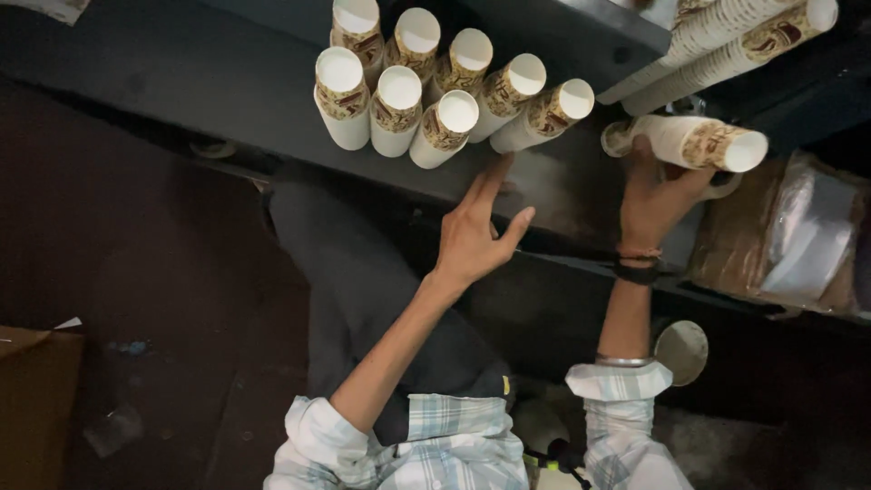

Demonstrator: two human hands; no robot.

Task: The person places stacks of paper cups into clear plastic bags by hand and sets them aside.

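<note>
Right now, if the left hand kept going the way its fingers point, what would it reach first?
Probably the cluster of white paper cups with brown printed bands, standing on the dark shelf just beyond the left hand; depth is uncertain.

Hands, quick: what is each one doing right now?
Left hand: open, fingers spread, holding nothing, near the upright paper cups.
Right hand: closed on a lying stack of paper cups.
</note>
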